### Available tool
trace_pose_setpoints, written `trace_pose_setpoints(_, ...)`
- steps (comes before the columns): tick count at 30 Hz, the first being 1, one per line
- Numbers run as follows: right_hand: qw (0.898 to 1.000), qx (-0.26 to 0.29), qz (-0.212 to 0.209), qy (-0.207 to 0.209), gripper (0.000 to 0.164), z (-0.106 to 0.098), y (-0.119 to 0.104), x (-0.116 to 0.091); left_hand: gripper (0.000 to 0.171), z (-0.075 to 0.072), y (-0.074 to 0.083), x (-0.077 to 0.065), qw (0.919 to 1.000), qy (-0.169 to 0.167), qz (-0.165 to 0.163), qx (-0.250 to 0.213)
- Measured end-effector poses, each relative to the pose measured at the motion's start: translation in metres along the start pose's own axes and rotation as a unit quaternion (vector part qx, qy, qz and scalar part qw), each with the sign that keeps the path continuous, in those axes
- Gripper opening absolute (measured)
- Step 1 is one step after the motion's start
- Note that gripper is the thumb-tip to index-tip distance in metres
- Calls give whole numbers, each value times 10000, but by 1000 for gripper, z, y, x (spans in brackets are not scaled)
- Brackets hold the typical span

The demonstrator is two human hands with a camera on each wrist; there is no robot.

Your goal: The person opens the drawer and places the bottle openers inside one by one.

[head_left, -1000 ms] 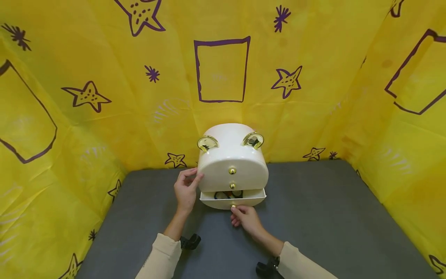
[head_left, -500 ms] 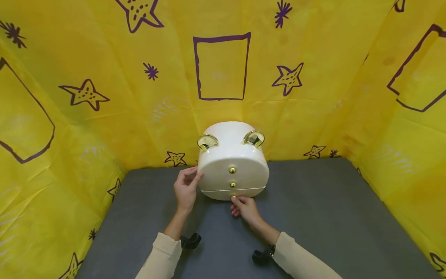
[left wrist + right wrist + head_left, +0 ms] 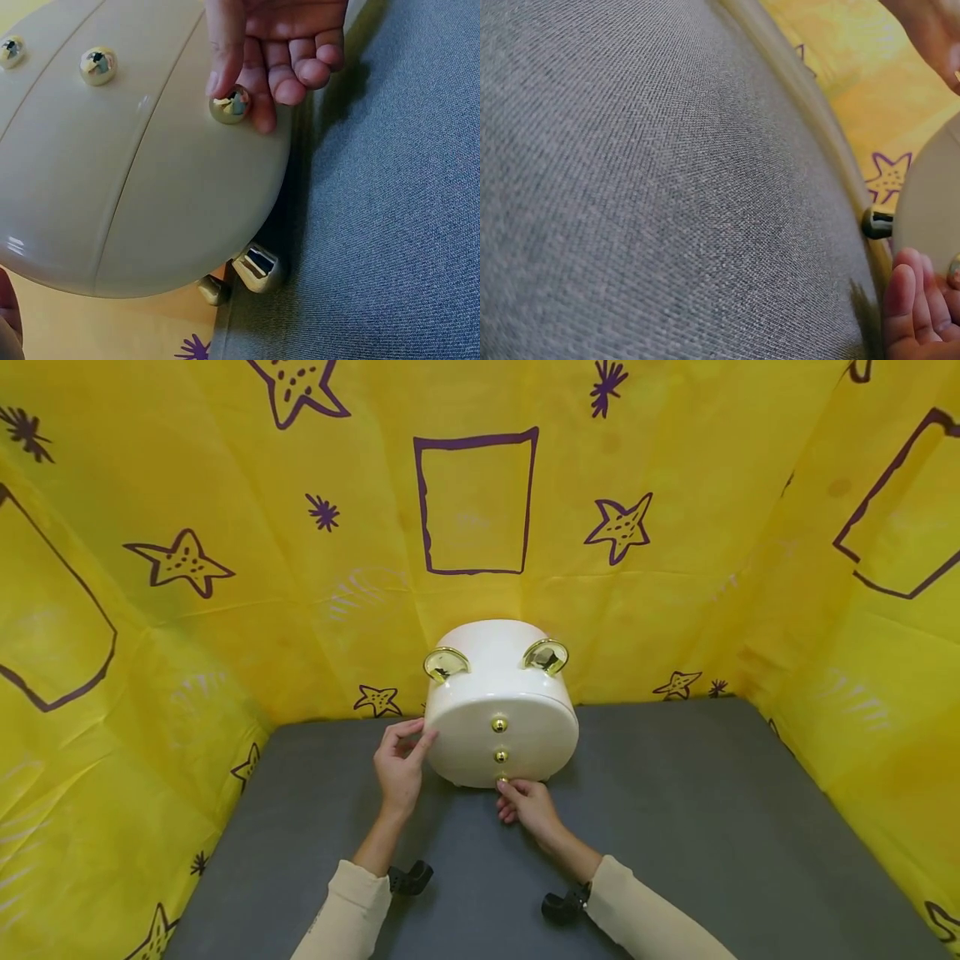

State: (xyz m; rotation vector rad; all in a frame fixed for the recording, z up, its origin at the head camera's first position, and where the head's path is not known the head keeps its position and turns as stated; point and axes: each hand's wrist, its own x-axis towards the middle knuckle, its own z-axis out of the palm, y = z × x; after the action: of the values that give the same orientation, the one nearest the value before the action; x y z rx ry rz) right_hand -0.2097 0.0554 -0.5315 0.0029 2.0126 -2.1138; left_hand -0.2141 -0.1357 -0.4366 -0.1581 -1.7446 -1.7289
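A white rounded drawer box [image 3: 465, 743] with gold ear shapes stands upright on the table, its front flush. Down the front runs a column of gold knobs. My right hand [image 3: 534, 822] pinches the lowest drawer knob [image 3: 229, 111] between thumb and index finger; the other fingers curl loosely below. The left hand [image 3: 400, 777] touches the box's left side, with its thumb at the front edge and its fingers extended along the side. The bottom drawer [image 3: 202, 172] sits pushed in, so its contents are hidden. Short gold feet [image 3: 259, 268] support the box.
A dark grey table surface [image 3: 675, 810] lies around the box. Behind and to both sides hangs yellow cloth [image 3: 480, 527] with purple stars and outlines. The box stands near the table's back edge. A black wrist camera [image 3: 411, 878] is on the left wrist.
The bottom drawer, partly out with small dark items showing, has slid back into the box. My right hand moved forward with its knob. The left hand stayed at the side.
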Motion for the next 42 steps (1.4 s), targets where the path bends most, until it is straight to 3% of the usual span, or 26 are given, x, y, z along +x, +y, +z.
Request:
trace_pose_setpoints(20, 9999, -109, -17, 56, 35, -2, -5, -6, 20, -1, -2, -1, 9999, -89, 68, -89)
trace_pose_setpoints(24, 9999, -148, -10, 73, 36, -4, -5, -5, 20, -3, -19, 0, 9998, -84, 109, -116)
trace_pose_setpoints(27, 9998, -172, -14, 136, 36, -8, -2, -2, 20, -2, -21, 0, 9998, -38, 132, -138)
trace_pose_setpoints(32, 9988, -339, -90, 329, 34, -15, -6, -2, 17, -1, -4, -3, 9998, -44, 138, -107)
trace_pose_setpoints(42, 9987, -458, -47, 239, 34, -29, -3, -8, 18, -3, -4, -6, 10000, -51, -1, -81)
